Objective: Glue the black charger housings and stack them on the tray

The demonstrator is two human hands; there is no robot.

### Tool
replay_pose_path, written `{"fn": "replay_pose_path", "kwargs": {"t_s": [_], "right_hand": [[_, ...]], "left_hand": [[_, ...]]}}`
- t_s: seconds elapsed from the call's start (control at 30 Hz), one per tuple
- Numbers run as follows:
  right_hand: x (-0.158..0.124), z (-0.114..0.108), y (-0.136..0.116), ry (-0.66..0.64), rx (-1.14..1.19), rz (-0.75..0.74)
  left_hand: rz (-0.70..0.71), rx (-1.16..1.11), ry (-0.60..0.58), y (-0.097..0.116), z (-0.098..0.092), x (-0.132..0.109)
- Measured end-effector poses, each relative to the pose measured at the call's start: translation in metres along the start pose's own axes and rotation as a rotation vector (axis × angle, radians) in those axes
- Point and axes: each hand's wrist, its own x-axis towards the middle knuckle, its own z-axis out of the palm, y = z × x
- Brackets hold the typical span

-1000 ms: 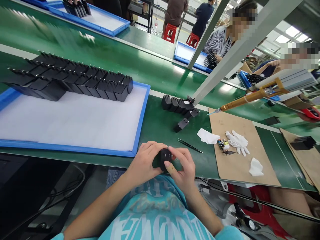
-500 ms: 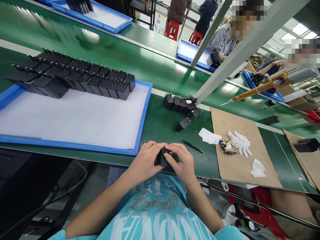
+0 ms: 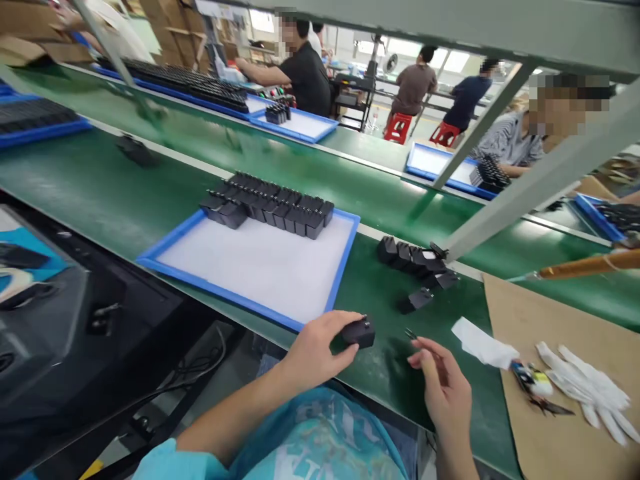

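Note:
A black plug adapter with metal pins is held between the thumb and fingers of my left hand, just over the front of the green bench. To its right, my right hand has its fingers pinched at the dark tweezers; only the tips show and the remainder is hidden behind the fingers. Beyond my hands, a single adapter lies on its side, close to a short row of adapters.
A blue-rimmed tray holds rows of adapters along its back. White paper, a small circuit board and white gloves lie around brown cardboard. A slanted metal post rises behind. Co-workers sit across the bench.
My right hand has let go of the adapter and moved right to the tweezers. My left hand keeps hold of the adapter. The view has shifted left and up.

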Motion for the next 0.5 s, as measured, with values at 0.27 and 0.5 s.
{"fn": "replay_pose_path", "kwargs": {"t_s": [0.27,0.5], "right_hand": [[0.014,-0.026,0.014,0.041,-0.051,-0.004],[0.049,-0.027,0.002,0.048,-0.218,-0.16]], "left_hand": [[-0.296,0.611,0.343,-0.112,-0.149,0.068],[-0.359,1.0,0.289,-0.168,-0.191,0.094]]}}
